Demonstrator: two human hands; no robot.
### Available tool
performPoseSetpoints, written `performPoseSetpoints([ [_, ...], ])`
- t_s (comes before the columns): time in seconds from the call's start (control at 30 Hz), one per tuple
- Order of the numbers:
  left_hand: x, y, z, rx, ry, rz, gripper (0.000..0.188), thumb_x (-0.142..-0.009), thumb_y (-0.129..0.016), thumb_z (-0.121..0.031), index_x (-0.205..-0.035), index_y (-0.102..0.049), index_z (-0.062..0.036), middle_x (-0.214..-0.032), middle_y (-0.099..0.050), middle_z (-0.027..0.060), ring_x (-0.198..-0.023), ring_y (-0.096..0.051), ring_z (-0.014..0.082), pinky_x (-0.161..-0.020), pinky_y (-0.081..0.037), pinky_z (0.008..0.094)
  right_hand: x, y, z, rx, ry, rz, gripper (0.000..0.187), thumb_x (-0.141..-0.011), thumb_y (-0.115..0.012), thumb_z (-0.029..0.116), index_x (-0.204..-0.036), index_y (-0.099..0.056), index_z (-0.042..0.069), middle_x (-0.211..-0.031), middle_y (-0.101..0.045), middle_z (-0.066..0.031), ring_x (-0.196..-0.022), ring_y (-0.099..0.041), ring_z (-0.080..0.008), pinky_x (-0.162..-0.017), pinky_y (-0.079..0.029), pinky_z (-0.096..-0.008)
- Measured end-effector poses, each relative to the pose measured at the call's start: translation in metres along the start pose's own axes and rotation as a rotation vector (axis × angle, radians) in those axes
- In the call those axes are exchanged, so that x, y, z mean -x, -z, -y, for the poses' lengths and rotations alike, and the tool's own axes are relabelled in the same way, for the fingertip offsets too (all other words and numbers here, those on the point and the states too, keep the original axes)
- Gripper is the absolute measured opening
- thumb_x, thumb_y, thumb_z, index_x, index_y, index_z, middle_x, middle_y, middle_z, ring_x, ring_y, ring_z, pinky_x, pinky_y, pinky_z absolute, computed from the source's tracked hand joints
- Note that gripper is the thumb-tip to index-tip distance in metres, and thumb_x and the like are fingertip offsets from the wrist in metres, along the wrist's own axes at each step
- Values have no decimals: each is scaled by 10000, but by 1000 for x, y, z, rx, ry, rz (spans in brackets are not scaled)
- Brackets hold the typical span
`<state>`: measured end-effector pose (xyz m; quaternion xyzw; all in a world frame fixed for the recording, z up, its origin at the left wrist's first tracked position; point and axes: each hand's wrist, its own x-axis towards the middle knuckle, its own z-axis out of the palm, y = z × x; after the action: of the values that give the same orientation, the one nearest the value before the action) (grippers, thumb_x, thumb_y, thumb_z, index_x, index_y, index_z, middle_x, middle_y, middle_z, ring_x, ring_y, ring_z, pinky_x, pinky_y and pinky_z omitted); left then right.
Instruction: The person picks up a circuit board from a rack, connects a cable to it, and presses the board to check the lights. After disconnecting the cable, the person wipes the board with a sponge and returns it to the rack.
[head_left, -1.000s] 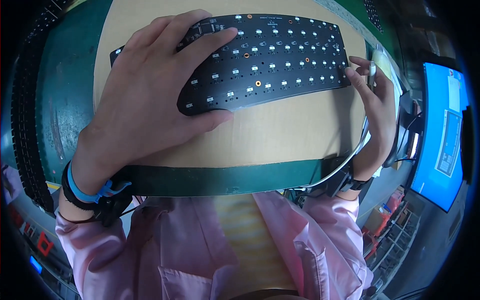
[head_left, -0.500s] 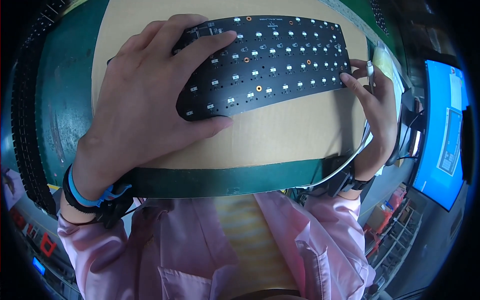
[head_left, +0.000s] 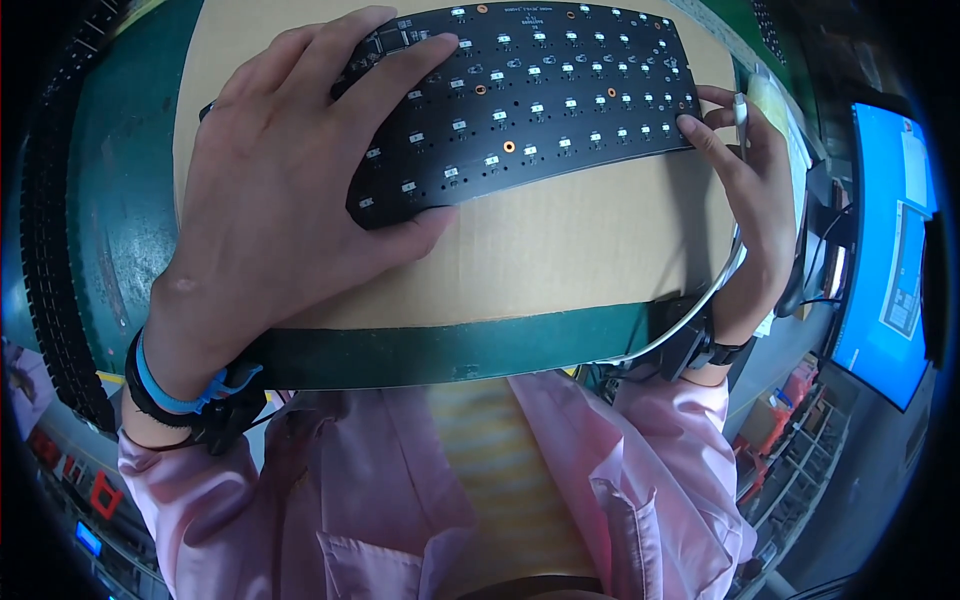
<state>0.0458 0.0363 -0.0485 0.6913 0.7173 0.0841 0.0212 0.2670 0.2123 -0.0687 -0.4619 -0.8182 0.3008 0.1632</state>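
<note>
A black keyboard circuit board [head_left: 550, 115], dotted with rows of small white parts and a few copper-ringed holes, is held over a sheet of brown cardboard [head_left: 570, 250]. My left hand [head_left: 270, 170] grips its left end, the thumb at the near edge and the fingers over the top. At the right end, my right hand [head_left: 750, 175] pinches the board's edge between thumb and fingers. A white cable [head_left: 741, 110] with its plug upward also runs through the right hand, its cord trailing toward the table's front edge. The left palm hides part of the board.
Under the cardboard lies a green work surface [head_left: 460, 350]. Black perforated strips [head_left: 48, 240] line the far left. To the right stand a lit blue monitor [head_left: 880, 250], a black mouse [head_left: 790, 290] and some papers [head_left: 775, 120]. Shelving with boxes [head_left: 790, 430] is beyond, lower right.
The board has shifted slightly away from me and a little left, carried by both hands. Both hands keep their grip, and the cable stays in the right one.
</note>
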Motion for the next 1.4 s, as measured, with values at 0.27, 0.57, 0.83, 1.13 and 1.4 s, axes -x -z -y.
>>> performPoseSetpoints([
  [0.27,-1,1,-4,-50,-13,-29,786,-530,-734,-309,-1248,-434,-204,-1253,-422,87,-1075,-466,307,-923,-382,391,-2,3,0,-5,-2,32,342,-724,-698,155,-1011,-581,12,-757,-568,-29,-658,-535,-75,-550,-389,-187],
  [0.57,-12,-6,7,123,114,29,825,-484,-765,-282,-1241,-447,-199,-1252,-424,82,-1093,-463,299,-923,-384,406,-37,0,8,64,-30,159,338,-734,-691,158,-1024,-585,20,-767,-554,-19,-699,-534,-84,-647,-399,-209],
  [0.83,-9,-29,-5,145,113,-34,822,-477,-768,-270,-1233,-456,-189,-1247,-427,88,-1088,-469,296,-915,-393,388,-43,10,-21,82,116,140,378,-733,-693,179,-1047,-563,12,-731,-522,-16,-607,-497,-69,-531,-384,-188],
  [1.13,-2,-3,-43,35,279,50,808,-606,-694,-434,-1177,-404,58,-1158,-431,221,-1038,-470,333,-857,-402,367,22,-5,3,-236,265,308,303,-893,-467,176,-1143,-534,18,-691,-495,38,-557,-411,-19,-465,-281,-153],
  [1.4,52,-5,-22,90,83,6,870,-491,-773,-300,-1265,-404,-153,-1271,-399,125,-1061,-480,317,-857,-423,369,61,-42,52,-508,-12,1183,284,-908,-434,180,-1071,-551,-21,-634,-515,-15,-533,-438,-31,-501,-339,-176],
])
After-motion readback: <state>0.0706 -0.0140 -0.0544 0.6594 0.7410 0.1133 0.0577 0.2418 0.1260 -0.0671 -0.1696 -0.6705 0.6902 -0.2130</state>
